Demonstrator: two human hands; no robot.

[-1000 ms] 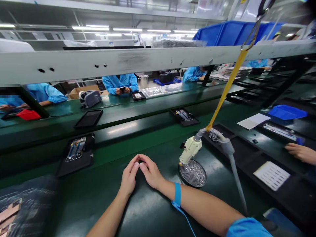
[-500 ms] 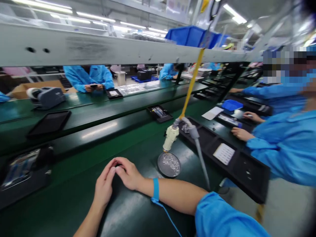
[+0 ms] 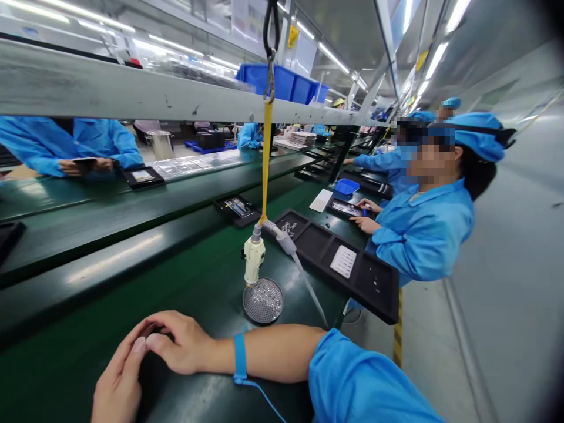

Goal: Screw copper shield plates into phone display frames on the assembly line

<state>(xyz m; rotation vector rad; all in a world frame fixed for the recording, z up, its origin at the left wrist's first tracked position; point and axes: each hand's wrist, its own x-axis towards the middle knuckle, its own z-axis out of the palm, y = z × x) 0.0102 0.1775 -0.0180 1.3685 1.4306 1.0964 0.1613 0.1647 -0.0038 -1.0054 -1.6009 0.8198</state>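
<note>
My left hand (image 3: 120, 371) and my right hand (image 3: 183, 343) rest on the dark green worktop, fingertips and thumbs meeting in a loose arch. Neither hand visibly holds anything; the space under the fingers is partly hidden. Around my right wrist is a blue strap (image 3: 240, 354) with a thin cord. Beyond my right forearm, a cream electric screwdriver (image 3: 254, 258) hangs tip down from a yellow strap (image 3: 267, 158). Its tip is just over a round dark dish (image 3: 263, 301) covered with small shiny pieces, probably screws.
Right of the screwdriver lies a long black compartment tray (image 3: 312, 242) with small parts and a white card (image 3: 343, 261). A co-worker in blue (image 3: 423, 223) handles a device farther right. Another black tray (image 3: 238, 210) sits beyond. A grey beam (image 3: 176, 103) crosses above.
My view has swung to the right, so the bench and my hands appear farther left. My hands keep the same pose, fingertips together.
</note>
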